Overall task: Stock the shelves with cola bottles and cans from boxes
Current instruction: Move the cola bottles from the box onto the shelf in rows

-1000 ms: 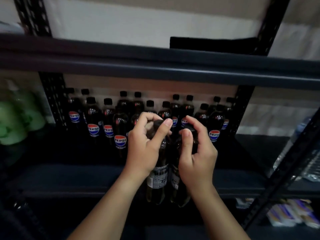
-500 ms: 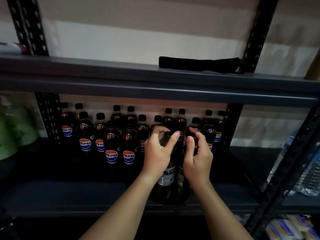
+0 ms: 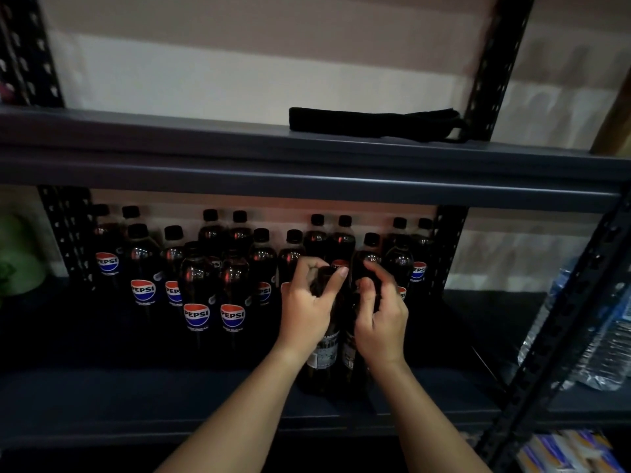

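Two dark cola bottles stand side by side on the dark shelf board [image 3: 136, 387], their labels turned toward me. My left hand [image 3: 307, 308] is wrapped around the neck of the left bottle [image 3: 322, 356]. My right hand [image 3: 382, 319] grips the neck of the right bottle [image 3: 348, 356]. Both caps are hidden by my fingers. Behind and to the left, several Pepsi bottles [image 3: 196, 302] stand in rows with black caps and round logos facing out.
The upper shelf [image 3: 239, 165] hangs low over the bottle tops and carries a black strap [image 3: 372, 122]. Perforated black uprights [image 3: 447, 250] frame the bay. Green containers [image 3: 20, 257] sit far left. Wrapped water bottles [image 3: 601, 349] lie on the right-hand rack, colourful packs [image 3: 566, 452] below.
Both hands have pushed the two bottles further into the shelf, from its front edge to just before the standing rows. My view has tilted up, showing more of the upper shelf.
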The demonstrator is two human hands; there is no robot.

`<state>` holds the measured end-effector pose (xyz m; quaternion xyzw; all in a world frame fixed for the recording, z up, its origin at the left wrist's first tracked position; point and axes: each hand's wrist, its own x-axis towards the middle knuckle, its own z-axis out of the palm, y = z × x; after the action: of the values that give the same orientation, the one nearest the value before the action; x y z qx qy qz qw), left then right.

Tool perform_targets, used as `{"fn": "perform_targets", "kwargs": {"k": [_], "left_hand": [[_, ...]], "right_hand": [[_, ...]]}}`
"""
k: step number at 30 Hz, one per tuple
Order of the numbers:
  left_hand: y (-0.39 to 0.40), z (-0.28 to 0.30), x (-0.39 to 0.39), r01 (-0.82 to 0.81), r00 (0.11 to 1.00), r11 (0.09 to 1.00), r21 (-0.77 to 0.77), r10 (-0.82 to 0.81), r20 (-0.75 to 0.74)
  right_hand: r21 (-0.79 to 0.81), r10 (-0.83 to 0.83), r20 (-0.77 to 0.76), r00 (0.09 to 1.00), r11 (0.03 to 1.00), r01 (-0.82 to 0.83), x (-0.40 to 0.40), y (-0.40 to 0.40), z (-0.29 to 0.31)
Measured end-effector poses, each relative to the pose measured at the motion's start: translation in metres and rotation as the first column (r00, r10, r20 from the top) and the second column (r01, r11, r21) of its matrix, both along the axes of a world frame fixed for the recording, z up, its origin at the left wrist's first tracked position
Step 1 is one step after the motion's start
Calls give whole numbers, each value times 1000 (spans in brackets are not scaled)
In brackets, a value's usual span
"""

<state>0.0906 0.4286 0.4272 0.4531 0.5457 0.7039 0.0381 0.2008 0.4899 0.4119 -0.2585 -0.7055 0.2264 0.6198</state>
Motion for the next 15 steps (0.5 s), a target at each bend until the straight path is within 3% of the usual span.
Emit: {"fn": "perform_targets", "kwargs": {"k": [10, 15], "left_hand": [[7, -16, -8, 0, 1000, 998, -63, 1, 7], [-12, -15, 1, 102, 994, 988, -119, -96, 54]], "right_hand": [[-61, 30, 69, 997, 998, -26, -1, 5, -5], [-176, 141, 71, 987, 976, -127, 15, -12, -10]]}}
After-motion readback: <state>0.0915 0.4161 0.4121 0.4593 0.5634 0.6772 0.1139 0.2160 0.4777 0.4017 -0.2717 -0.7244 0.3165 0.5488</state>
